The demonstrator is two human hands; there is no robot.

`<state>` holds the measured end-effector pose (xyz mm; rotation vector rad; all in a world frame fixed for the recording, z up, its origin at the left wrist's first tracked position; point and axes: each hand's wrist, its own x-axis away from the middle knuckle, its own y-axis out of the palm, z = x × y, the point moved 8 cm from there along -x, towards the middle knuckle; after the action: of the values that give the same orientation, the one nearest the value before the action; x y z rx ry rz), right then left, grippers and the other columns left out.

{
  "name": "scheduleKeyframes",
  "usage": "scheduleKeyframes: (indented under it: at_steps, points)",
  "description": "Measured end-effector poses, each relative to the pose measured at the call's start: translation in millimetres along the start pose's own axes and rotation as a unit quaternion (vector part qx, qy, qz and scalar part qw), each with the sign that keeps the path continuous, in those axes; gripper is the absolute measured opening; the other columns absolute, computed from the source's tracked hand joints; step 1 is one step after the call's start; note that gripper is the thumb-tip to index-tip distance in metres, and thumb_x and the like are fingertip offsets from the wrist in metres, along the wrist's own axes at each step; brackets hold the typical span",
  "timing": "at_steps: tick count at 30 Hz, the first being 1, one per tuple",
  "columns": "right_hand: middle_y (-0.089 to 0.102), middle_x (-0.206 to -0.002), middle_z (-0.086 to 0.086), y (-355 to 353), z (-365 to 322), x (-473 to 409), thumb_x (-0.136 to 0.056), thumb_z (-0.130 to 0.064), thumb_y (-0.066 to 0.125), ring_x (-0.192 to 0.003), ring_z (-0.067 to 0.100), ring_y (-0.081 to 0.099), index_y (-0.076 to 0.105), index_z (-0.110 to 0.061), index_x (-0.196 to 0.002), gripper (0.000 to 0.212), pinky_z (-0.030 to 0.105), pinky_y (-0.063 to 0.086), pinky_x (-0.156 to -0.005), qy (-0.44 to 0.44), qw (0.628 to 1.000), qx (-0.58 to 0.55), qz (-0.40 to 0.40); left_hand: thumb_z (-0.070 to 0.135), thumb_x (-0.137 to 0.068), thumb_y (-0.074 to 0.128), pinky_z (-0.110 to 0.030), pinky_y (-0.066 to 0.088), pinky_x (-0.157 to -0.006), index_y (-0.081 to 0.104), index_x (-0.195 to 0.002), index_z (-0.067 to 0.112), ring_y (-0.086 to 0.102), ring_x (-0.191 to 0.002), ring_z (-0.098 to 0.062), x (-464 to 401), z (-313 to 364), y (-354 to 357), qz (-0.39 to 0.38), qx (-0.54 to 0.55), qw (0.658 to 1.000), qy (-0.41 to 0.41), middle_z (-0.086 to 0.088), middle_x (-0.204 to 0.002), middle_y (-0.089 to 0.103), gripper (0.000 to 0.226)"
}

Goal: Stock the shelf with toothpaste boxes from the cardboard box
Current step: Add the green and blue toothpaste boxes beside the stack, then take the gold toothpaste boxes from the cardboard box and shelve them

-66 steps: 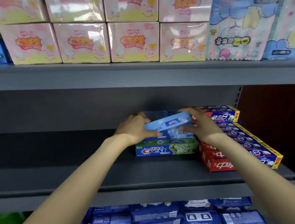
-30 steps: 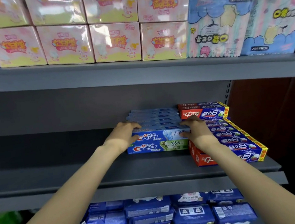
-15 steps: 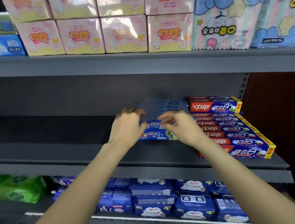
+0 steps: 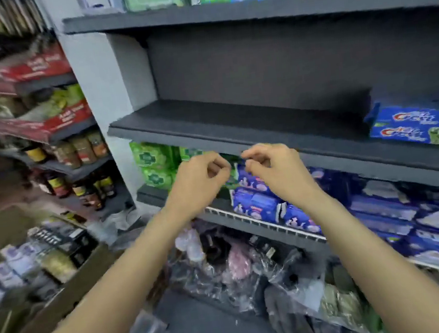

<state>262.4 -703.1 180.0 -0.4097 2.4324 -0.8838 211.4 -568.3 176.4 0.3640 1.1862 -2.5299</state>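
While both hands hover empty before the shelf:
Left hand (image 4: 198, 185): fingers curled, holding nothing.
Right hand (image 4: 276, 170): fingers curled, empty.
Crest toothpaste boxes (image 4: 419, 127): stacked far right on grey shelf (image 4: 235, 126).

Shelf (image 4: 234, 115) in front of me: dark grey board and back panel. Toothpaste boxes (image 4: 416, 127) at its right end: blue, with red-and-white lettering; the lower one fades to green at its right. Under the shelf, bright green packs (image 4: 149, 160) with a paler emblem, then deep blue packs (image 4: 255, 200) with white and pink patches. White wire rail (image 4: 263, 224) edges that lower shelf. Cardboard box (image 4: 63, 293) at left: brown, holding black, white and gold cartons. Pillar (image 4: 96, 79): pale grey-white.
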Motion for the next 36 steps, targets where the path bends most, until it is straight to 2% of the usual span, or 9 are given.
scheduleKeyframes:
  at_steps: [6, 10, 13, 17, 22, 24, 27, 33, 36]
  points:
    - [0.062, -0.082, -0.004, 166, -97, 6, -0.09, -0.018, 0.058, -0.08, 0.014, 0.059, 0.069, -0.019, -0.107, 0.02, 0.021, 0.038, -0.063, 0.006, 0.994, 0.007, -0.107, 0.019, -0.09, 0.056, -0.027, 0.048, -0.073, 0.067, -0.094, 0.014, 0.063, -0.083, -0.017, 74, -150, -107, -0.003, -0.078, 0.99, -0.114, 0.001, -0.084, 0.065, 0.013]
    - [0.07, -0.1, 0.004, 271, -140, -3, -0.093, -0.018, 0.055, -0.086, 0.027, 0.067, 0.066, -0.018, -0.113, 0.023, 0.038, 0.055, -0.075, -0.001, 0.981, 0.015, -0.195, 0.021, -0.092, 0.054, -0.038, 0.055, -0.075, 0.066, -0.101, 0.014, 0.065, -0.086, -0.022, 100, -247, -152, -0.01, -0.094, 0.978, -0.186, -0.006, -0.093, 0.07, 0.016]
    - [0.066, -0.112, 0.008, 347, -157, -16, -0.094, -0.013, 0.05, -0.099, 0.028, 0.063, 0.062, -0.015, -0.119, 0.028, 0.04, 0.052, -0.084, 0.0, 0.968, 0.032, -0.249, 0.022, -0.094, 0.049, -0.04, 0.055, -0.071, 0.062, -0.101, 0.014, 0.064, -0.083, -0.027, 111, -325, -172, -0.032, -0.125, 0.963, -0.236, -0.01, -0.093, 0.069, 0.016]
    - [0.057, -0.121, 0.017, 449, -164, -35, -0.087, -0.016, 0.056, -0.114, 0.033, 0.052, 0.055, -0.008, -0.125, 0.039, 0.035, 0.041, -0.088, -0.001, 0.95, 0.067, -0.305, 0.016, -0.09, 0.046, -0.041, 0.051, -0.083, 0.059, -0.109, 0.014, 0.059, -0.103, -0.032, 113, -422, -186, -0.089, -0.188, 0.939, -0.273, -0.012, -0.113, 0.065, 0.024]
    - [0.038, -0.142, 0.011, 535, -156, -44, -0.088, -0.015, 0.059, -0.131, 0.028, 0.038, 0.035, -0.01, -0.141, 0.058, 0.036, 0.033, -0.106, 0.063, 0.938, 0.069, -0.334, 0.022, -0.093, 0.05, -0.039, 0.03, -0.111, 0.024, -0.149, 0.018, 0.027, -0.141, -0.026, 102, -491, -172, -0.271, -0.287, 0.901, -0.178, -0.008, -0.155, 0.025, 0.062]
    - [0.026, -0.152, 0.005, 549, -151, -44, -0.093, -0.022, 0.053, -0.138, 0.025, 0.03, 0.028, -0.011, -0.146, 0.059, 0.038, 0.026, -0.112, 0.079, 0.935, 0.091, -0.333, 0.032, -0.095, 0.05, -0.041, 0.014, -0.117, 0.006, -0.152, 0.024, 0.006, -0.147, -0.023, 104, -513, -164, -0.336, -0.32, 0.874, -0.145, -0.002, -0.16, 0.002, 0.073]
    - [0.026, -0.154, 0.002, 564, -150, -51, -0.099, -0.028, 0.041, -0.139, 0.021, 0.03, 0.031, -0.011, -0.146, 0.051, 0.038, 0.03, -0.112, 0.041, 0.938, 0.139, -0.316, 0.032, -0.095, 0.049, -0.047, 0.004, -0.117, -0.007, -0.151, 0.027, -0.007, -0.147, -0.022, 110, -536, -158, -0.385, -0.33, 0.853, -0.123, 0.001, -0.159, -0.011, 0.079]
    - [0.044, -0.135, 0.006, 565, -155, -52, -0.098, -0.023, 0.045, -0.121, 0.023, 0.048, 0.051, -0.009, -0.129, 0.034, 0.033, 0.04, -0.104, 0.041, 0.957, 0.164, -0.237, 0.025, -0.095, 0.05, -0.046, 0.012, -0.116, 0.011, -0.151, 0.028, 0.016, -0.144, -0.026, 104, -543, -173, -0.346, -0.364, 0.865, -0.023, 0.0, -0.159, 0.011, 0.069]
    - [0.045, -0.13, 0.011, 569, -156, -58, -0.095, -0.025, 0.051, -0.122, 0.027, 0.044, 0.048, -0.009, -0.128, 0.037, 0.034, 0.037, -0.102, 0.076, 0.96, 0.17, -0.207, 0.024, -0.091, 0.054, -0.042, 0.018, -0.114, 0.02, -0.149, 0.029, 0.029, -0.134, -0.025, 95, -544, -176, -0.31, -0.347, 0.885, 0.01, 0.0, -0.15, 0.029, 0.068]
